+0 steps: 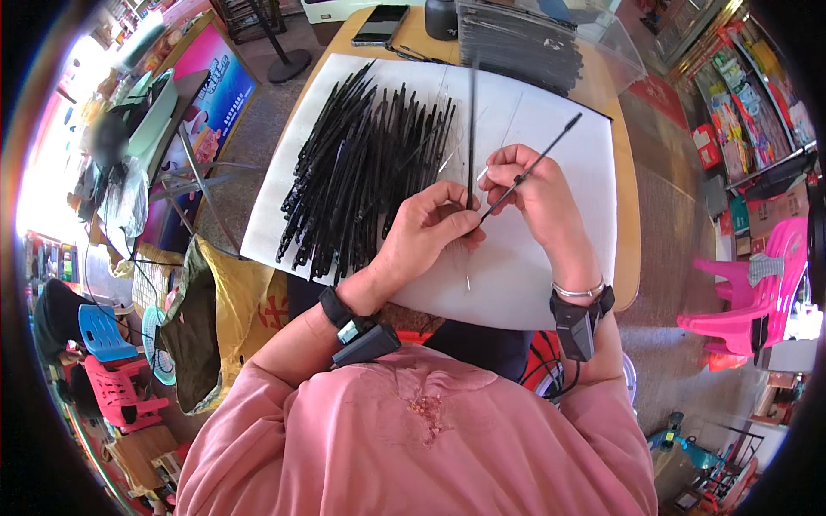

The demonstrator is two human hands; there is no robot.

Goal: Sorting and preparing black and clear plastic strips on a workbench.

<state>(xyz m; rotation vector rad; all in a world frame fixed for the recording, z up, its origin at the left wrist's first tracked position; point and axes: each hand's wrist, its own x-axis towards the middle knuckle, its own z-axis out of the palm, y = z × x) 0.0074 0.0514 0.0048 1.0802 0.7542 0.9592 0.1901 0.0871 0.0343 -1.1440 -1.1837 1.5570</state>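
My left hand [434, 225] is closed, with thumb and fingers pinching the lower end of a thin black rod [471, 120] that points away from me. Just to its right, my right hand [535, 191] has curled fingers round a second black rod [555, 142], slanted up to the right. The lower end of this rod meets my left fingertips. A small white piece [483, 173] shows at my right fingertips; its kind is unclear. Left of both hands lies a large heap of similar black rods [344, 185] on a white sheet [542, 292]. Several thin clear strands [467, 279] lie near my hands.
The sheet covers a wooden table [625, 215]. At its far side are a phone [380, 26], a dark cylinder [440, 19] and a clear container [602, 43] of black rods. A yellow sack [237, 301] stands left; a pink chair [757, 284] stands right.
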